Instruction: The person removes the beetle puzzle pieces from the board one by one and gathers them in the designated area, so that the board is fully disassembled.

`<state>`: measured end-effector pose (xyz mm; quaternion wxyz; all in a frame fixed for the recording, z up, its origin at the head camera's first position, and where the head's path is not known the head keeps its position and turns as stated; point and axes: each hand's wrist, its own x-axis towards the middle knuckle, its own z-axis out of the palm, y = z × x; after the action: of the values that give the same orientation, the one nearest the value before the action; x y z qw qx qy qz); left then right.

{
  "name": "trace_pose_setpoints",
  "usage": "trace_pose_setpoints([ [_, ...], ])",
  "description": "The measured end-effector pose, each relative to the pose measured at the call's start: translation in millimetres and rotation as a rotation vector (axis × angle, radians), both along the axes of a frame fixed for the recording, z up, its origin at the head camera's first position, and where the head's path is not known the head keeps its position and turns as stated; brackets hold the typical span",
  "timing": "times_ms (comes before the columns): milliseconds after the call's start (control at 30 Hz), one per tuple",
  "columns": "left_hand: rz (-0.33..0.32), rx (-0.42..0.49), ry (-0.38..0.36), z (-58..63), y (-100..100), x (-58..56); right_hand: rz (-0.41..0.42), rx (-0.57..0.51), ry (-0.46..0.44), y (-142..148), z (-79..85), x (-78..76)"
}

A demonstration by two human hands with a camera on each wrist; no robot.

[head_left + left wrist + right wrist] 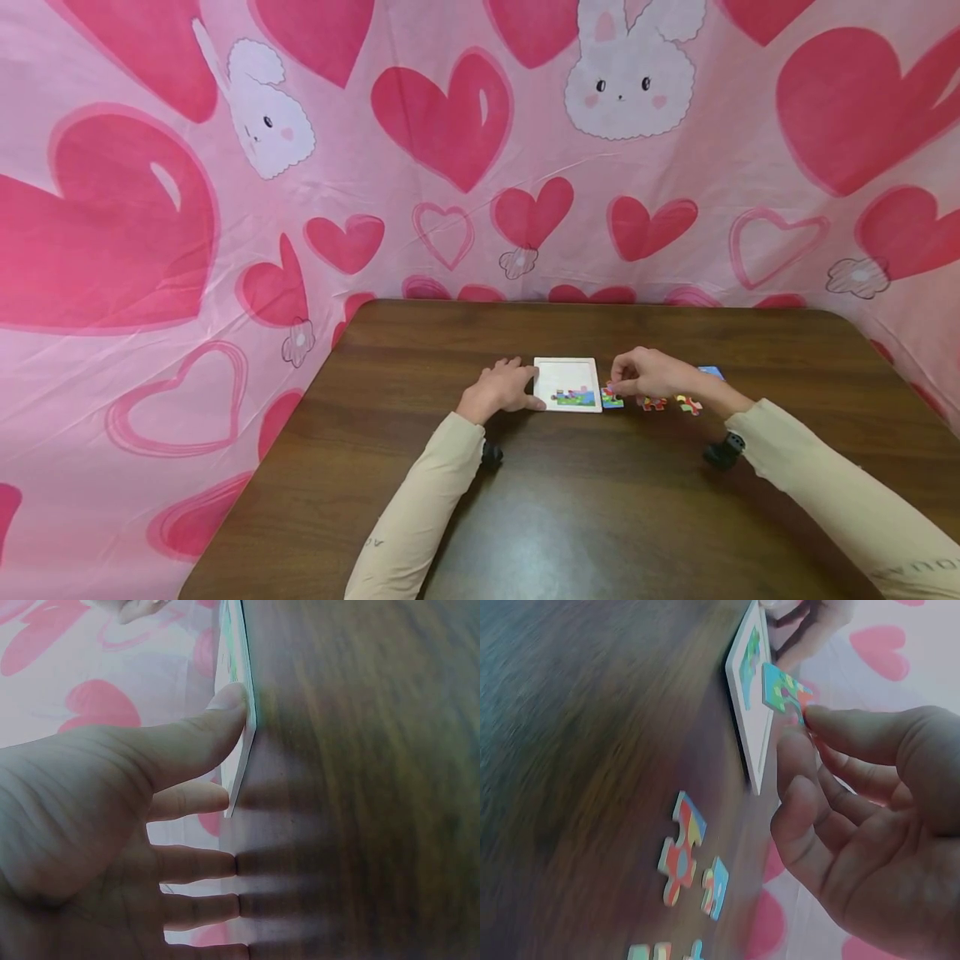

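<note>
A white puzzle tray (564,375) lies flat on the table, with joined pieces (576,399) of a green and blue picture along its near edge. My left hand (501,387) is at the tray's left side, its thumb on the rim and its straight fingers spread with the tips down at the tabletop. Just off the tray's right edge, my right hand (651,372) pinches a puzzle piece (781,688) between thumb and finger. Green, blue and a little red show on that piece, which is lifted above the table in the right wrist view.
Several loose pieces lie right of the tray, among them a red one (679,851) and a smaller blue one (716,888). In the head view, a yellow and red piece (688,405) sits below my right wrist. A pink heart-patterned cloth (450,250) hangs behind the brown table (562,517).
</note>
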<state>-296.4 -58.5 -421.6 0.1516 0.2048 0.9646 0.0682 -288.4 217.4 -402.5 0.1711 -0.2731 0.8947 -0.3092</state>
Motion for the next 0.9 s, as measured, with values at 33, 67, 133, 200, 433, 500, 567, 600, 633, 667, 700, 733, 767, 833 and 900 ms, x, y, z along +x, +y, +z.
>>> trace_pose_setpoints([
  [33, 0.001, 0.001, -0.002, 0.1, -0.1, 0.1, 0.02, -0.008, -0.001, 1.7, 0.1, 1.1],
  [67, 0.001, -0.001, -0.003, 0.0, -0.2, 0.1, 0.03, -0.011, -0.007, 3.5, 0.1, 2.3],
  [133, 0.002, -0.002, -0.004, 0.2, -0.2, 0.1, 0.045, -0.012, -0.029, 7.5, -0.2, 4.7],
  [200, 0.001, -0.001, -0.004, 0.0, 0.0, 0.0, 0.06, 0.004, -0.048, 11.8, -0.4, 7.1],
  [433, 0.004, -0.009, -0.001, -0.4, 0.8, 0.4, 0.081, 0.04, -0.085, 27.2, -1.2, 14.5],
  [500, 0.007, -0.009, 0.0, -0.2, 1.2, 0.5, 0.077, 0.045, -0.096, 31.5, -1.7, 15.9],
  [567, 0.006, -0.011, 0.004, -0.1, 1.6, 0.2, 0.078, 0.042, -0.106, 35.3, -1.9, 17.3],
  [600, 0.006, -0.012, 0.005, 0.0, 1.8, 0.1, 0.076, 0.042, -0.116, 37.2, -2.0, 18.0],
  [633, 0.005, -0.011, 0.005, 0.1, 1.9, 0.1, 0.075, 0.043, -0.124, 39.2, -2.4, 18.5],
  [667, 0.004, -0.012, 0.005, 0.2, 2.0, 0.1, 0.074, 0.042, -0.135, 40.9, -2.5, 19.0],
  [700, 0.003, -0.012, 0.005, 0.3, 2.1, 0.0, 0.07, 0.041, -0.147, 42.5, -2.5, 19.6],
  [733, 0.003, -0.011, 0.003, 0.3, 2.0, 0.0, 0.069, 0.04, -0.16, 44.1, -2.5, 20.0],
  [767, 0.003, -0.011, 0.002, 0.3, 1.9, 0.0, 0.067, 0.042, -0.172, 45.6, -3.0, 20.2],
  [833, 0.003, -0.011, 0.002, 0.2, 1.6, -0.1, 0.063, 0.041, -0.201, 47.8, -4.2, 20.3],
  [900, 0.004, -0.012, 0.002, 0.1, 1.3, -0.4, 0.056, 0.038, -0.225, 48.9, -5.8, 20.0],
])
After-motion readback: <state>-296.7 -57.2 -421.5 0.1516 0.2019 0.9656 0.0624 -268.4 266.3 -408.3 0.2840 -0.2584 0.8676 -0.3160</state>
